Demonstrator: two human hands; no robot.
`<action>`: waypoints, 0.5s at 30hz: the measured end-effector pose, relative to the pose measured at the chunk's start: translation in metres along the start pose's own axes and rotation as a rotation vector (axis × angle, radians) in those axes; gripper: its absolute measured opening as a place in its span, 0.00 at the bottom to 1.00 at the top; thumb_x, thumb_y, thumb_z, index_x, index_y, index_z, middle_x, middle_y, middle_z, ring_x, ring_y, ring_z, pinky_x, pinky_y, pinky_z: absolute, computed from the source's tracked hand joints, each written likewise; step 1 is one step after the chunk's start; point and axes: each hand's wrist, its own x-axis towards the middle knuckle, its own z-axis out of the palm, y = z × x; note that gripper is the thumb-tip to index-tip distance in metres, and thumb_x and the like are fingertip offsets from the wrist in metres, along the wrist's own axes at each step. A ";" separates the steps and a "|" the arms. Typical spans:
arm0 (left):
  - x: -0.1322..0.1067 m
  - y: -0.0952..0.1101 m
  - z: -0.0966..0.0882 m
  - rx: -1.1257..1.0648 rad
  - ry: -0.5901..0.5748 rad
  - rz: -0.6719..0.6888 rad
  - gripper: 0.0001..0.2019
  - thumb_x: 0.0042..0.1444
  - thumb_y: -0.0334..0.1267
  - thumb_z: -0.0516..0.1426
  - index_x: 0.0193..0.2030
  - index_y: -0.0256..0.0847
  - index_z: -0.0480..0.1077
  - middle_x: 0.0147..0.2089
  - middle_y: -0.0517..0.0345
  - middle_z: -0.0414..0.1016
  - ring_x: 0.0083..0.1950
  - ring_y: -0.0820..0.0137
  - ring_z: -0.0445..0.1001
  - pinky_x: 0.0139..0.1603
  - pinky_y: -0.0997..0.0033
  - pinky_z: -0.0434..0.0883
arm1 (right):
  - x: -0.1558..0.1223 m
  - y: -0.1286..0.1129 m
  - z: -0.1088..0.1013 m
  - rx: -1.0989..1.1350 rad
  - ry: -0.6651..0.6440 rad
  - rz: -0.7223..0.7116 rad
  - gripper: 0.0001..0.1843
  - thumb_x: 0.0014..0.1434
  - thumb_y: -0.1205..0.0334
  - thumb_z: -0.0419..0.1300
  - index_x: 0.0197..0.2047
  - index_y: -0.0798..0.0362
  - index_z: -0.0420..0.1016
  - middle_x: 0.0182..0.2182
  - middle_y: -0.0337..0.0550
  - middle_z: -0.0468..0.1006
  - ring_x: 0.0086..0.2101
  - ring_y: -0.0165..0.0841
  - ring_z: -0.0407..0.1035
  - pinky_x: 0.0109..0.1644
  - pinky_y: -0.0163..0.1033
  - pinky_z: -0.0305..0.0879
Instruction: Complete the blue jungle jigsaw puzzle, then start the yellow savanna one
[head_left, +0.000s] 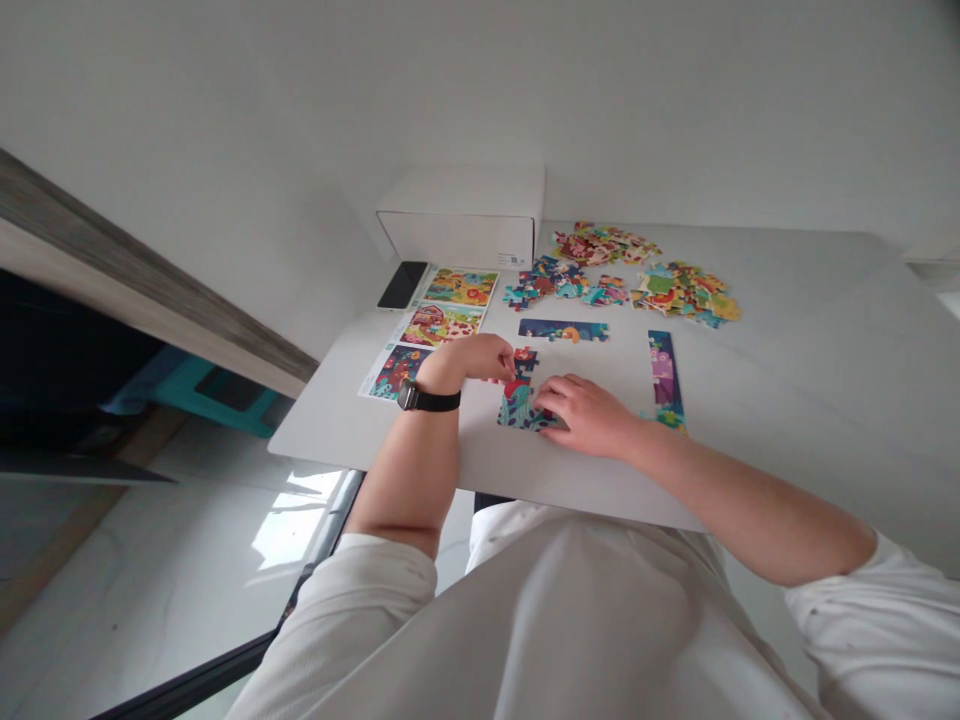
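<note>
Teal puzzle section (517,411) pt. hidden by R hand (589,415), L hand (480,358) at upper edge; can't tell either grip.

The partly joined puzzle section (516,410) is teal with dark leaf shapes, topped by bright red. One puzzle strip (562,330) is navy with an orange-yellow figure; the upright-running strip (663,375) sets purple against navy. The loose piles mix yellow, green and red (690,293), pink and cream (600,245), and blue, teal and red (551,278). The wristwatch (436,400) is black, the carton (457,238) plain white, the counter (787,330) pale grey.
</note>
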 end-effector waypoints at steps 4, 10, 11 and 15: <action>-0.001 0.003 0.000 0.052 0.044 -0.013 0.10 0.49 0.37 0.63 0.39 0.45 0.83 0.36 0.59 0.85 0.35 0.67 0.79 0.37 0.72 0.69 | 0.002 0.001 0.006 0.002 0.043 -0.043 0.26 0.63 0.59 0.71 0.63 0.54 0.80 0.65 0.57 0.76 0.62 0.50 0.70 0.68 0.56 0.67; -0.003 0.002 -0.001 0.081 0.076 -0.037 0.11 0.51 0.44 0.67 0.40 0.45 0.82 0.39 0.59 0.86 0.37 0.68 0.78 0.36 0.72 0.66 | 0.002 0.002 0.012 -0.016 0.006 -0.039 0.25 0.66 0.56 0.69 0.64 0.51 0.80 0.67 0.55 0.76 0.63 0.52 0.69 0.68 0.60 0.68; -0.003 0.001 -0.001 0.088 0.068 -0.036 0.12 0.50 0.46 0.68 0.40 0.45 0.82 0.38 0.59 0.86 0.36 0.68 0.78 0.36 0.72 0.66 | 0.003 0.002 0.012 -0.014 0.004 -0.038 0.25 0.66 0.56 0.69 0.64 0.51 0.80 0.66 0.56 0.76 0.63 0.52 0.69 0.68 0.60 0.67; -0.001 0.000 0.001 0.142 0.034 -0.031 0.16 0.47 0.49 0.70 0.40 0.46 0.81 0.37 0.60 0.84 0.36 0.67 0.77 0.37 0.71 0.66 | 0.003 0.001 0.011 -0.012 0.008 -0.032 0.28 0.65 0.56 0.69 0.67 0.52 0.77 0.66 0.57 0.76 0.63 0.52 0.69 0.67 0.59 0.67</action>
